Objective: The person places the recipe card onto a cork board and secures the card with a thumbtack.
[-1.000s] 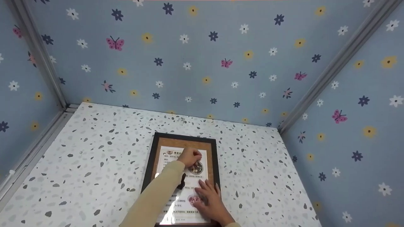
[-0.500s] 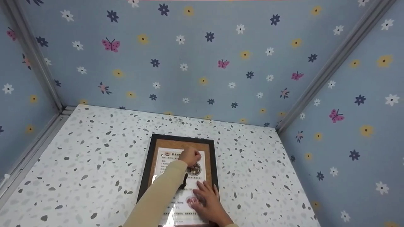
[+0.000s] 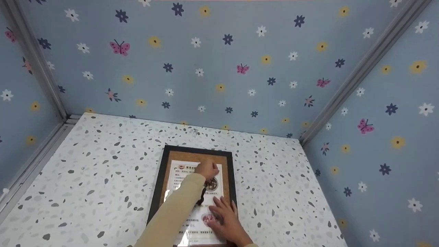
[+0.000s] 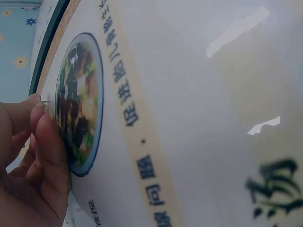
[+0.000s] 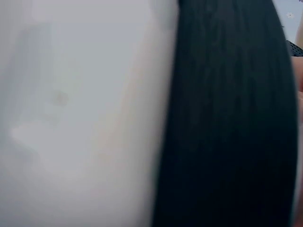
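A black-framed cork board (image 3: 195, 156) lies on the speckled table, a laminated sheet (image 3: 181, 192) with printed text and round food pictures on it. My left hand (image 3: 206, 169) is at the sheet's upper right, by the upper food picture. In the left wrist view, its thumb and fingertips pinch a small pin whose thin metal point (image 4: 45, 101) sticks out toward the sheet; its head is hidden by the fingers. My right hand (image 3: 227, 219) rests with fingers spread on the lower right of the sheet and the frame's right side (image 3: 234, 185).
The white speckled table (image 3: 109, 164) extends on both sides of the board. Blue floral panels (image 3: 212, 61) stand behind and at the sides, with grey metal posts (image 3: 360, 68) at the corners. A small pale dot (image 3: 176, 168) shows near the sheet's upper left corner.
The head view has shifted slightly, so the board appears a little further left. Relative to the board, my left hand has edged slightly right; my right hand stays put.
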A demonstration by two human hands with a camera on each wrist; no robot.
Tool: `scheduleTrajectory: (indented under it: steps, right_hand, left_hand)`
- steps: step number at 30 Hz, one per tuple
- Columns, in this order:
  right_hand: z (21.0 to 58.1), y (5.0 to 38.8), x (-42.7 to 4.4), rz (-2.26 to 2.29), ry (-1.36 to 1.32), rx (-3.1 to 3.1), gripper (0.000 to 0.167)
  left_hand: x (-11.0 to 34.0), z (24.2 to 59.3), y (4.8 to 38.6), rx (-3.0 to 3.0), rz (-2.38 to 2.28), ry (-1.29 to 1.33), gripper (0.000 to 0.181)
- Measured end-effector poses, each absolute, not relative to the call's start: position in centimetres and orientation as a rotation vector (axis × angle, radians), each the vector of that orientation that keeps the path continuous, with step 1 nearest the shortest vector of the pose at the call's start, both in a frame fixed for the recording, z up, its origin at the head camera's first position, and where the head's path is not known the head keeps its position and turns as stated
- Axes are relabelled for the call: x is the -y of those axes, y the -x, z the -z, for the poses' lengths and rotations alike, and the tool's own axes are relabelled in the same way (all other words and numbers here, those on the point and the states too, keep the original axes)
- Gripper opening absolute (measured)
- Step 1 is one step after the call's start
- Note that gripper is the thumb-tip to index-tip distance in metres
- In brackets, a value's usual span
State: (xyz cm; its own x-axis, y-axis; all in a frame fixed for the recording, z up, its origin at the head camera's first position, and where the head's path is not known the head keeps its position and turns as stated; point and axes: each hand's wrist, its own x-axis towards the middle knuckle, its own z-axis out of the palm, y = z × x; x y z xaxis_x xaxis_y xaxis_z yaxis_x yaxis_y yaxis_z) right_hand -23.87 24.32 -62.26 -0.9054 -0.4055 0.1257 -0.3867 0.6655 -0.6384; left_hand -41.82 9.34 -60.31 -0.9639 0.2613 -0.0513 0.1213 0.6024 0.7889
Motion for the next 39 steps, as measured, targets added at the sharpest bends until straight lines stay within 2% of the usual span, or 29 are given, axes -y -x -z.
scheduleTrajectory:
  steps: [15,27,39]
  right_hand:
    - [62.4,23.7,-24.3,1.082,0.688,-2.856,0.049]
    - [62.3,23.7,-24.1,1.044,0.672,-2.862,0.049]
    - [62.1,23.7,-24.2,1.05,0.613,-2.846,0.048]
  left_hand:
    - [-10.0,60.5,41.3,-2.773,-1.215,-0.295,0.024]
    - [-9.7,60.5,40.5,-2.791,-1.242,-0.277,0.024]
    - [-7.8,59.8,38.5,-2.74,-1.163,-0.549,0.036]
